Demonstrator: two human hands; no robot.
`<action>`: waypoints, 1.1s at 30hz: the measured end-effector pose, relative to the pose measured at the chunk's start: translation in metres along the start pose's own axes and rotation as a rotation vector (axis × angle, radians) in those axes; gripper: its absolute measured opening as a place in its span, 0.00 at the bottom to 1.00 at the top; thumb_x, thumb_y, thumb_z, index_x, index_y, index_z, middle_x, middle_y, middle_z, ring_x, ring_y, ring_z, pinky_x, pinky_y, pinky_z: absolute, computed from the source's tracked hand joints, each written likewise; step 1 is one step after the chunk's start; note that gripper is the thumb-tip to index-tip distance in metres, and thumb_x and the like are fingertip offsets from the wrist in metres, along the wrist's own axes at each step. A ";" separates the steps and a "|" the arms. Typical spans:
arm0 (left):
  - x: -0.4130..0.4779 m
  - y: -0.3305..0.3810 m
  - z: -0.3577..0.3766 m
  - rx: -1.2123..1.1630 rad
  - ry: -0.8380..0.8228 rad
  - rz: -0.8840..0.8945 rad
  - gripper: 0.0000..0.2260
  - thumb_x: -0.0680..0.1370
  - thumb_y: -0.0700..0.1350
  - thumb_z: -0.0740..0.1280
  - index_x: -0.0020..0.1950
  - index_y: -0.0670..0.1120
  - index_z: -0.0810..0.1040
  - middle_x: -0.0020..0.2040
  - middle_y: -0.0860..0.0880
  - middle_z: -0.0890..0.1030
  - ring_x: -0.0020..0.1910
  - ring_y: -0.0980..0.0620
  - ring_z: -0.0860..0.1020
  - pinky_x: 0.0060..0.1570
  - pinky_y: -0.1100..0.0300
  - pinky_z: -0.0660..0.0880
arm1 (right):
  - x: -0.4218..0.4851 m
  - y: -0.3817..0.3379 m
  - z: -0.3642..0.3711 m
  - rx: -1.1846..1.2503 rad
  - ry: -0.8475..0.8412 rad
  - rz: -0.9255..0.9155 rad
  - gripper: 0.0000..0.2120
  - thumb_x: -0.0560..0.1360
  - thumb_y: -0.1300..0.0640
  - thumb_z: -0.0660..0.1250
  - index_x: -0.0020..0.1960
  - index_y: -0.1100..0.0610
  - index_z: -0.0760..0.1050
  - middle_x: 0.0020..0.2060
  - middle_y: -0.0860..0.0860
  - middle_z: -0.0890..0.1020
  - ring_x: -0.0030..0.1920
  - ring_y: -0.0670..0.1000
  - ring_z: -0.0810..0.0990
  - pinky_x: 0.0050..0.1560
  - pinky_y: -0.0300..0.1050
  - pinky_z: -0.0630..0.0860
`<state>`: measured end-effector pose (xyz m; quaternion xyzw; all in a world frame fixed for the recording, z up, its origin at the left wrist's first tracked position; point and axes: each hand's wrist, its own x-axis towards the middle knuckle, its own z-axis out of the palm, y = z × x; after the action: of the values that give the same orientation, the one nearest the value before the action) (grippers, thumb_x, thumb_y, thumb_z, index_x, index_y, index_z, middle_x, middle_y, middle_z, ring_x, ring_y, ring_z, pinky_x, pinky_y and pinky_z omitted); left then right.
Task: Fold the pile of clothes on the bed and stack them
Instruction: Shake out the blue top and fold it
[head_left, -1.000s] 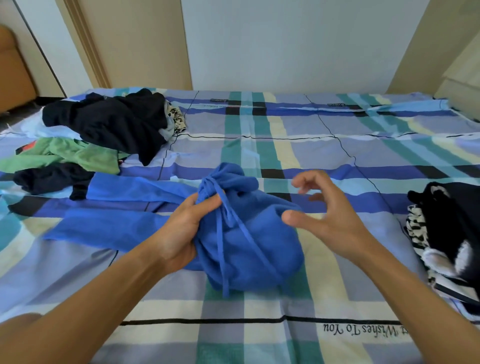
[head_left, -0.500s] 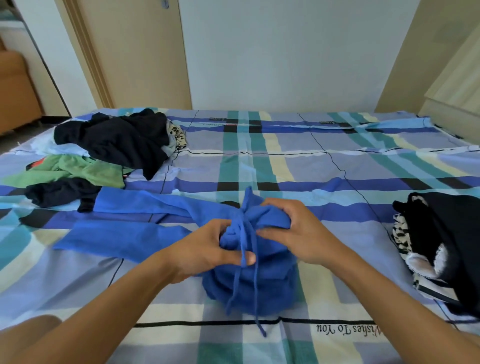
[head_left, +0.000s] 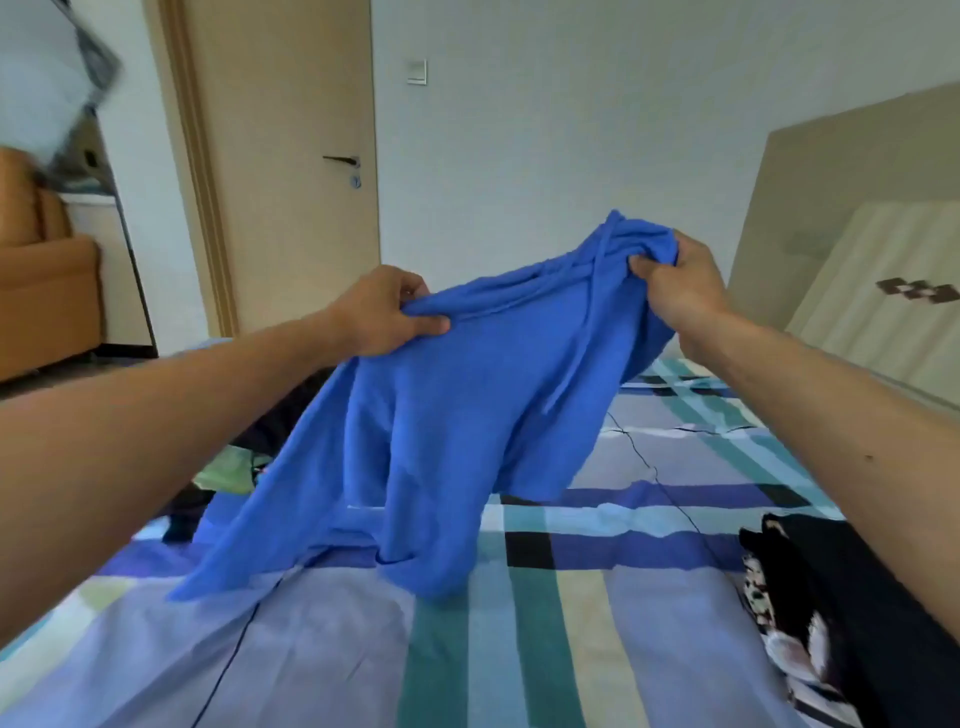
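A blue drawstring garment hangs in the air above the checked bed sheet, its lower ends trailing onto the bed. My left hand grips its top edge on the left. My right hand grips the bunched top on the right, held higher. The drawstrings dangle between my hands. The unfolded pile of dark and green clothes at the left is mostly hidden behind the blue garment and my left arm.
A stack of black and black-and-white patterned clothes lies at the bed's right edge. A closed door and white wall stand beyond the bed. The headboard rises at the right, an orange seat at the far left.
Both hands have lifted the blue garment off the bed and spread apart, so it now hangs open. The camera has tilted up toward the door and wall.
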<state>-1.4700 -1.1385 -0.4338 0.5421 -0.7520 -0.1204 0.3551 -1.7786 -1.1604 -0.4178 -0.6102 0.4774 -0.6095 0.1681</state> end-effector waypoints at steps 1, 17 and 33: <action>0.014 0.010 -0.021 0.119 0.031 0.039 0.13 0.74 0.44 0.75 0.37 0.42 0.74 0.30 0.49 0.73 0.32 0.50 0.71 0.32 0.59 0.66 | 0.012 -0.008 -0.005 -0.019 0.014 -0.012 0.12 0.80 0.62 0.62 0.60 0.51 0.78 0.56 0.50 0.83 0.57 0.52 0.80 0.61 0.51 0.77; 0.054 0.033 -0.146 0.491 0.326 0.010 0.12 0.74 0.48 0.76 0.40 0.46 0.74 0.43 0.41 0.77 0.44 0.38 0.77 0.41 0.53 0.70 | 0.070 -0.086 -0.055 -0.252 -0.026 -0.133 0.02 0.77 0.58 0.67 0.49 0.51 0.77 0.45 0.50 0.80 0.48 0.52 0.77 0.50 0.47 0.75; 0.025 0.024 -0.114 0.204 -0.032 -0.130 0.11 0.80 0.36 0.63 0.44 0.47 0.83 0.45 0.46 0.82 0.48 0.45 0.79 0.50 0.52 0.77 | 0.029 -0.026 -0.044 -0.704 -0.445 0.236 0.07 0.74 0.61 0.73 0.51 0.57 0.81 0.56 0.59 0.83 0.55 0.58 0.80 0.56 0.51 0.74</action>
<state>-1.4159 -1.1281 -0.3281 0.6209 -0.7292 -0.0746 0.2777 -1.8149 -1.1540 -0.3712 -0.6879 0.6749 -0.2399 0.1171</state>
